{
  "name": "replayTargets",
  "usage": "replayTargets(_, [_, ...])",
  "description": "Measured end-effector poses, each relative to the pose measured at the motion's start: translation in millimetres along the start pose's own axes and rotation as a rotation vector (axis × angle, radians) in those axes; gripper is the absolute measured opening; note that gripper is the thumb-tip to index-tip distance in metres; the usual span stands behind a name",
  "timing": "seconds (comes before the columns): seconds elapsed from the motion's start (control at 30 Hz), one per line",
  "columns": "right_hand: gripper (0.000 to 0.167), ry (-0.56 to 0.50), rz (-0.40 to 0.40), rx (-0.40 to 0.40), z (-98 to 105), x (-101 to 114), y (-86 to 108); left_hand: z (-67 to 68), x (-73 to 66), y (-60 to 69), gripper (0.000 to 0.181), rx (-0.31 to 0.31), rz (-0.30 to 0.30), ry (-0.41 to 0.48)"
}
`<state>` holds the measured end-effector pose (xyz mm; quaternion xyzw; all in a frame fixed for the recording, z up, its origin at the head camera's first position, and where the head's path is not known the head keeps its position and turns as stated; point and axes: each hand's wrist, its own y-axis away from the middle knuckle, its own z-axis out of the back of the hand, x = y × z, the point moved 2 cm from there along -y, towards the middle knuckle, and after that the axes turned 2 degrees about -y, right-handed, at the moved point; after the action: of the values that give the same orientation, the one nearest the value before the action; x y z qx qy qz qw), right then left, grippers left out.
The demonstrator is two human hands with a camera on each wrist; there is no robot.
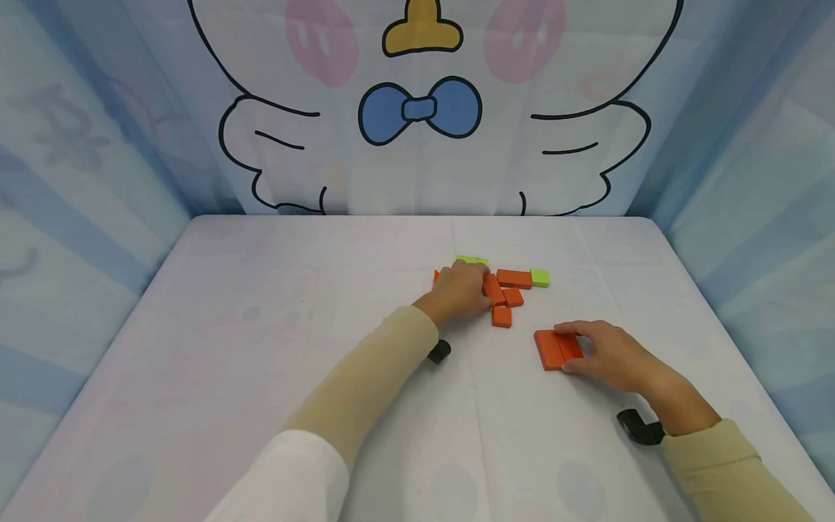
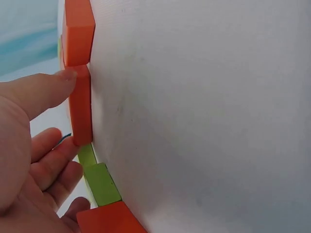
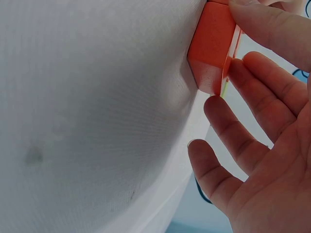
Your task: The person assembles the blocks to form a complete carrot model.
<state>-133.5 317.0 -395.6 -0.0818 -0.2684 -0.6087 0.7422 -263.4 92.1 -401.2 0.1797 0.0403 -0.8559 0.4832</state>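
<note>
Green block [image 1: 478, 259] partly hidden by left hand [image 1: 459, 290]; left wrist view's bottom edge cuts orange block [image 2: 111, 220].

Gap between block cluster [image 1: 493, 290] and 2 orange blocks [image 1: 549, 351] at right hand [image 1: 607, 353], left hand [image 1: 459, 288] barring cluster's left

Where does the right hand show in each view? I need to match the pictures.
Head: right of centre, the right hand pinching orange blocks.
Left wrist: not in it.
Right wrist: along the right side, fingers reaching left.
Shared landmark: the white tabletop, visible in all three.
</note>
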Motion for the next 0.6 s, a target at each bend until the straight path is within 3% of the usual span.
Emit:
replayTargets(0.17, [0.059, -0.005, -0.001, 0.002, -1, 1, -1.4, 1.0, 0.9, 2.4, 0.031, -0.018, 0.008, -0.005])
replayTargets(0.33, [0.060, 0.003, -0.018, 0.005, 0, 3, -0.9, 8.4, -2.1, 4.9, 0.043, -0.027, -0.007, 0.009])
replayTargets(0.43, [0.061, 0.006, -0.025, 0.003, 0, 2, -0.3, 11.5, -7.8, 8.2, 0.048, 0.002, -0.072, 0.075])
replayTargets(0.6, [0.060, -0.002, -0.020, 0.006, 1, 1, -0.5, 6.8, -19.4, 19.8, 0.056, 0.106, -0.183, 0.162])
